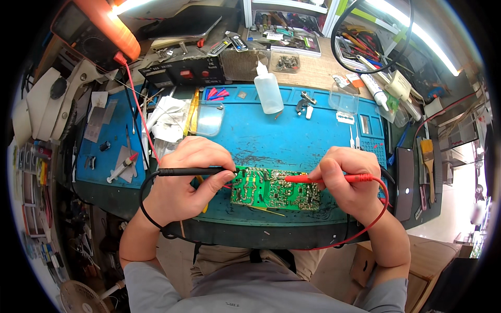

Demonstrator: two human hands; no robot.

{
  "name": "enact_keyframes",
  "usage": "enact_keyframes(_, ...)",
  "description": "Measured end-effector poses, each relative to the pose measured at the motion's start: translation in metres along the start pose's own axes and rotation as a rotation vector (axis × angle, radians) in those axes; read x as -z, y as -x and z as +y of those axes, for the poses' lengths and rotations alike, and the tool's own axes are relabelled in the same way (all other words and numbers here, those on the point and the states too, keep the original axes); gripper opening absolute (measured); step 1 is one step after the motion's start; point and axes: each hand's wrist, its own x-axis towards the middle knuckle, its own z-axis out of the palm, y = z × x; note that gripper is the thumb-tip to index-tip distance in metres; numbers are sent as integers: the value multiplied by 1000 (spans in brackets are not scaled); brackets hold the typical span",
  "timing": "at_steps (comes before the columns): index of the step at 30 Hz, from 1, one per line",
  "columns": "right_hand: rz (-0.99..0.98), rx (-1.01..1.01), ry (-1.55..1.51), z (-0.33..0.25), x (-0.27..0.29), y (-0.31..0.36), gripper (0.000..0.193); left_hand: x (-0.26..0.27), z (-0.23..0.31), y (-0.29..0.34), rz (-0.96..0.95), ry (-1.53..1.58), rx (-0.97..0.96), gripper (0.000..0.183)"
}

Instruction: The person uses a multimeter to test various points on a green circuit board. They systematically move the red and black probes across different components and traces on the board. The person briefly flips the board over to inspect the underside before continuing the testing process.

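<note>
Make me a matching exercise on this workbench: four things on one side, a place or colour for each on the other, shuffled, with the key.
Things:
1. black probe
2. red probe
3. circuit board
4. squeeze bottle

Matches:
A. green
B. on the blue mat, beyond both hands
C. in the right hand
D. in the left hand

Right pairs: 1-D, 2-C, 3-A, 4-B

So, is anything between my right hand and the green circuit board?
Only the red probe held in your right hand, its tip over the green circuit board; nothing else visible stands between.
</note>
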Motion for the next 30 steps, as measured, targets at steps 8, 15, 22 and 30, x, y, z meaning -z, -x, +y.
enact_keyframes(8,66,-20,-65,3,-5,2,24,1,0,-1,-20,-5,-5,10)
enact_keyframes(15,104,5,-50,7,-8,2,22,1,1,-1,-20,-7,20,10)
enact_keyframes(22,104,9,-57,6,-8,1,22,1,2,-1,-16,2,22,11)
enact_keyframes(30,205,46,-103,0,7,-1,21,1,0,1,24,24,-4,10)
